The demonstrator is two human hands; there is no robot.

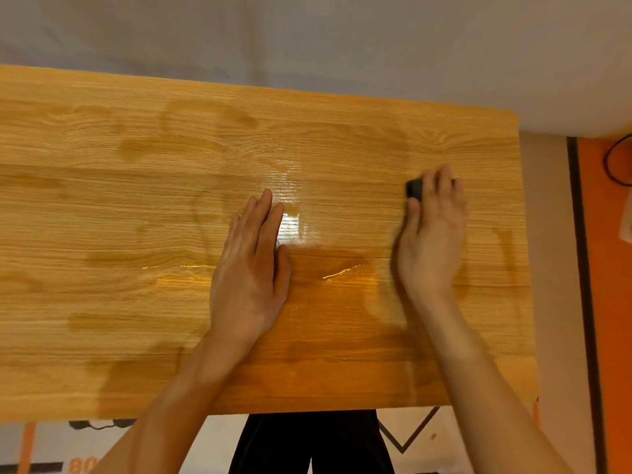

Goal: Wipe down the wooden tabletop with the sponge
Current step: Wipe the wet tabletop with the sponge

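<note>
Head view: I am watching the right hand [432, 230] pinching a small dark sponge [414, 189], judged light, soft and best gripped from above, toward the bench [136, 206] right end, while the left hand [251, 268] is lying flat, fingers straight, mid-bench.

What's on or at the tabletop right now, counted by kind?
Hands: 2, left hand lying flat on the wood, right hand gripping the sponge
Sponge: 1, dark, mostly hidden under the fingers
Tabletop: 1, wooden, with wet streaks
Total: 4
</note>
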